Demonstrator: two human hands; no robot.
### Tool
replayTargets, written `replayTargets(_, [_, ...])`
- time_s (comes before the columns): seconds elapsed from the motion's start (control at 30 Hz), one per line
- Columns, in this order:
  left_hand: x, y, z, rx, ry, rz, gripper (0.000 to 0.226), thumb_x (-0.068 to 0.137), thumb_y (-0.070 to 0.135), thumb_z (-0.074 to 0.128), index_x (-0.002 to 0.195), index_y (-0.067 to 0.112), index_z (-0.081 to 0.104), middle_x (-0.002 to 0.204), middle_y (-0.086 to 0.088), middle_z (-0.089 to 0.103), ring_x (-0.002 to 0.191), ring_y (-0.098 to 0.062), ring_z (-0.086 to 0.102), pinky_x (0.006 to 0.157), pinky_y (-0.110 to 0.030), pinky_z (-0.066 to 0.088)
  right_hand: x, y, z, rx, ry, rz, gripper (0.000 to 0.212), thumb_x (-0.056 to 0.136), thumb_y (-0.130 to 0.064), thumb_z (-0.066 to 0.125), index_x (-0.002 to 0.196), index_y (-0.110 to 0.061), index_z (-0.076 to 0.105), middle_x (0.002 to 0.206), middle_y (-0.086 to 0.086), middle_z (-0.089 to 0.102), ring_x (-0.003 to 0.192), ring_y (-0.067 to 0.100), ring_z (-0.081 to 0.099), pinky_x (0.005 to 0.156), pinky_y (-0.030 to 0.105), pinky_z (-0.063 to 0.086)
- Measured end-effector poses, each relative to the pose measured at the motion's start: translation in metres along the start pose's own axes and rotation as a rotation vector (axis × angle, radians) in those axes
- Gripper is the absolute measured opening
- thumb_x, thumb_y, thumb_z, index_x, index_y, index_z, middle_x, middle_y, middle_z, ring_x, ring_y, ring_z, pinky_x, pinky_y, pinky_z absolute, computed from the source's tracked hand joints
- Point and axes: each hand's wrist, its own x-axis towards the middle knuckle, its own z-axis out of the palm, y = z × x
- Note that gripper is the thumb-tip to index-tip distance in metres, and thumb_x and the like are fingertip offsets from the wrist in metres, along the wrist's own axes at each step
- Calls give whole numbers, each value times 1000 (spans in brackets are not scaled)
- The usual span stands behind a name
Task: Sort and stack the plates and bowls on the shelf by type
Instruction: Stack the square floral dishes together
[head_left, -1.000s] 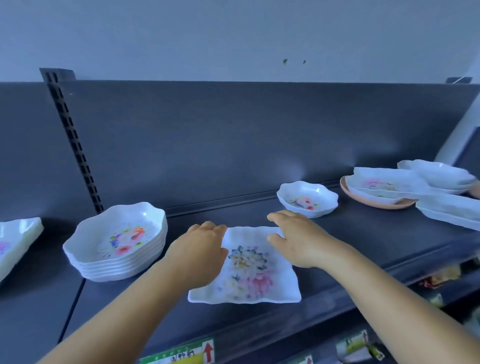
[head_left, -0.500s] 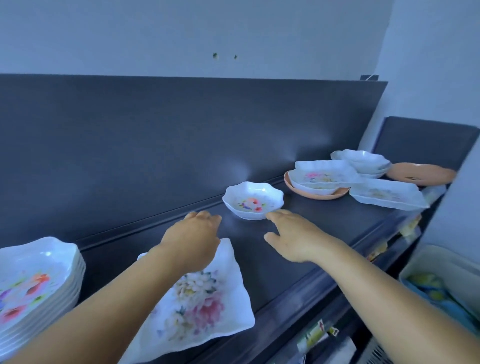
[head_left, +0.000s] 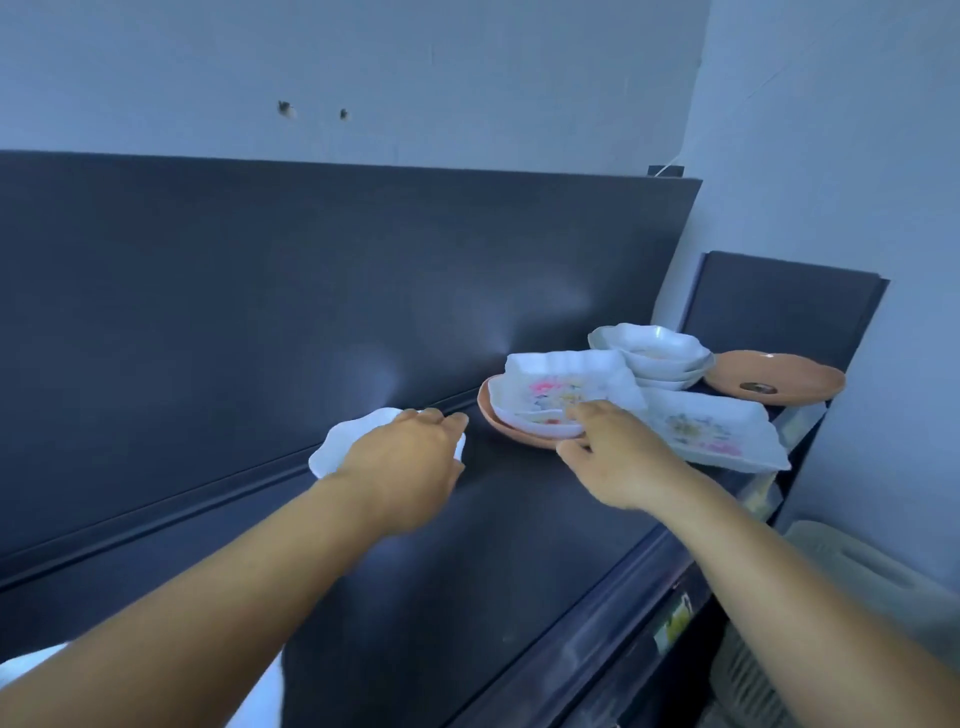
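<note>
Left hand (head_left: 402, 460) over small scalloped bowl (head_left: 332, 447) on shelf (head_left: 519, 571), fingers curled across its rim; grip itself hidden, cannot tell. Right hand (head_left: 615, 457) nearer mixed pile: fingers loosely spread, touching near edge of floral square plate (head_left: 556, 387) atop orange plate (head_left: 511, 428), just ahead.

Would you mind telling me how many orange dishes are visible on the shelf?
2: one orange plate beneath the white dishes by the right hand, another orange plate at the far right. Others may be hidden.

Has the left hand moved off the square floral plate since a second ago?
Yes. The left hand has gone right along the shelf and now covers the small white scalloped bowl by the back ledge.
</note>
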Motion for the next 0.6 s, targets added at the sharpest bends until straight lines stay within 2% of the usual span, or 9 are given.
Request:
replayTargets(0.1, [41, 19, 11, -24, -39, -7, 45, 100, 27, 37, 144, 21, 33, 126, -2, 52, 119, -22, 48, 89, -33, 47, 30, 34, -12, -13, 57, 23, 41, 99, -28, 38, 135, -10, 47, 144, 6, 42, 130, 26, 41, 101, 36, 39])
replayTargets(0.17, [69, 27, 24, -9, -72, -32, 46, 98, 23, 39, 144, 21, 33, 123, -5, 53, 116, -24, 49, 87, -36, 49, 49, 55, -16, -27, 84, 46, 41, 99, -29, 40, 135, -10, 46, 144, 7, 41, 132, 26, 38, 101, 36, 38])
replayTargets(0.23, [92, 35, 33, 16, -102, -75, 39, 96, 16, 41, 135, 17, 40, 119, -6, 54, 112, -26, 50, 80, -34, 46, 66, 72, -18, -37, 88, 86, 42, 99, -29, 41, 135, -9, 46, 144, 10, 41, 133, 28, 38, 100, 36, 38])
replayTargets(0.3, [105, 40, 38, 57, -132, -99, 34, 95, 11, 41, 129, 13, 43, 120, -8, 53, 112, -27, 50, 78, -32, 42, 78, 83, -17, -36, 82, 105, 38, 98, -29, 42, 129, -9, 49, 138, 11, 48, 127, 30, 44, 92, 36, 40])
replayTargets(0.37, [120, 47, 41, 105, -157, -102, 30, 96, 9, 39, 125, 10, 47, 122, -9, 52, 111, -27, 51, 79, -32, 44, 89, 94, -14, -3, 68, 105, 30, 97, -28, 42, 120, -10, 51, 124, 10, 59, 111, 31, 53, 76, 32, 39])
replayTargets(0.43, [132, 51, 43, 92, -174, -136, 27, 98, 8, 36, 120, 9, 51, 122, -9, 52, 110, -28, 53, 81, -33, 45, 99, 100, -13, 53, 38, 117, 27, 98, -27, 40, 117, -10, 50, 115, 9, 62, 97, 30, 56, 71, 31, 37])
replayTargets(0.5, [140, 54, 45, -20, -146, -208, 23, 100, 12, 34, 110, 7, 54, 116, -11, 56, 102, -29, 56, 81, -36, 48, 107, 103, -10, 112, 16, 135, 26, 98, -24, 41, 116, -8, 49, 113, 10, 62, 94, 29, 54, 72, 31, 37])
replayTargets(0.6, [146, 57, 47, -243, -32, -332, 23, 100, 20, 37, 82, 7, 45, 89, -11, 57, 78, -26, 50, 63, -31, 39, 113, 108, -8, 221, 17, 152, 22, 96, -19, 42, 113, -8, 50, 109, 9, 63, 92, 26, 57, 70, 30, 38])
